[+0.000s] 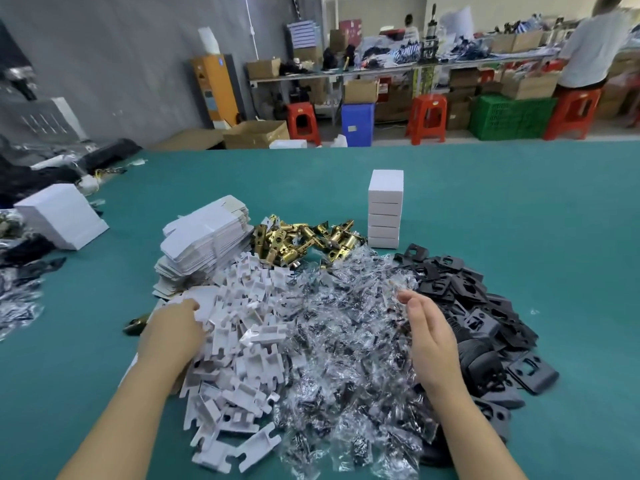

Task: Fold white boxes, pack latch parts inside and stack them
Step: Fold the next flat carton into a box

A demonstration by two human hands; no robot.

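Our left hand pinches a thin, bendy flat box blank at its near edge, while our right hand hovers empty, fingers relaxed.

a single head-worn wide-angle view looks forward and down from above the near edge of the green counter. both forearms enter from the bottom, close to the lens. the heaps of parts lie near and central; the upper part of the frame reaches across the room to distant workbenches, curved by the lens.
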